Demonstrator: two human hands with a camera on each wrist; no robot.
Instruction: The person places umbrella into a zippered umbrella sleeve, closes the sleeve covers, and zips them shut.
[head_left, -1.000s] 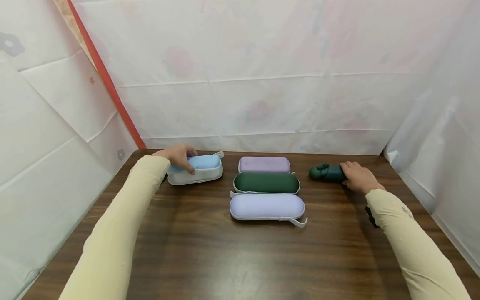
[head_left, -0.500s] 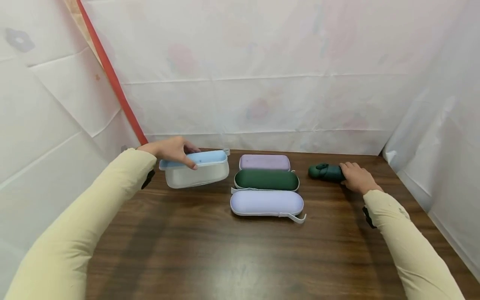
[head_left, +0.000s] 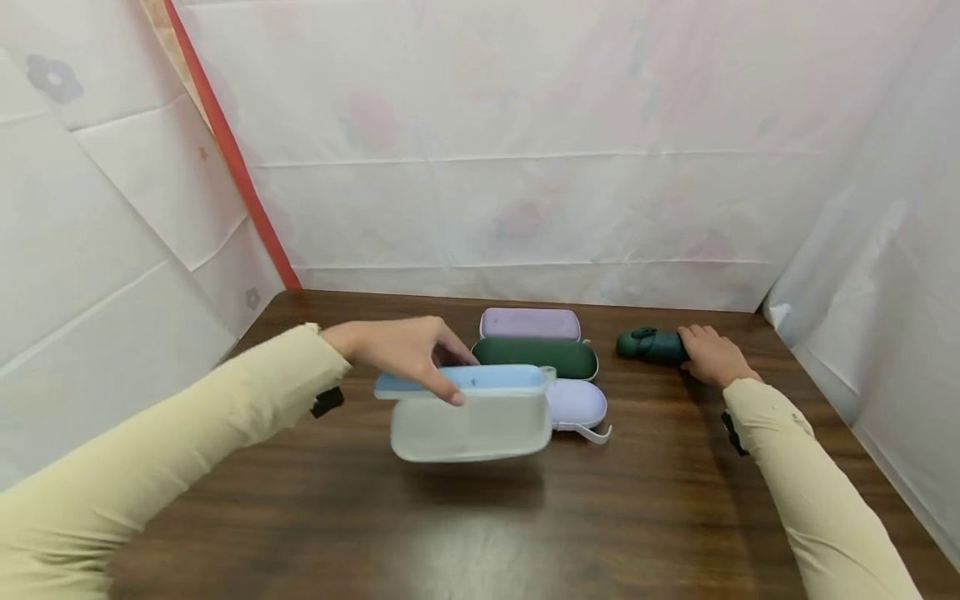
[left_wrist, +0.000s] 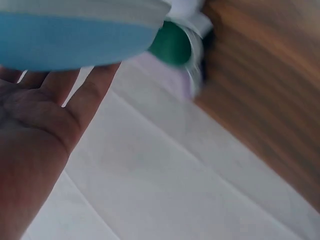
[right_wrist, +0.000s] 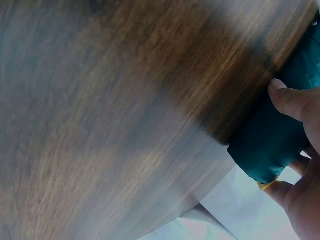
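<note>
In the head view my left hand grips a light-blue and white hard case, thumb on the near side and fingers over the far side. The case hangs above the table, its white side facing me and its shadow below. Behind it, partly covered, lies a lavender case with a wrist strap. Farther back are a dark green case and a purple case. At the right, my right hand grips one end of a folded dark green umbrella lying on the table; the right wrist view shows the thumb along it.
The brown wooden table runs back to a white printed sheet hung as a wall. More sheeting stands at the left and right. A red strip slants down at the back left corner.
My left hand has lifted the blue and white case off the table at the back left and carried it right and nearer. The right hand has stayed on the umbrella.
</note>
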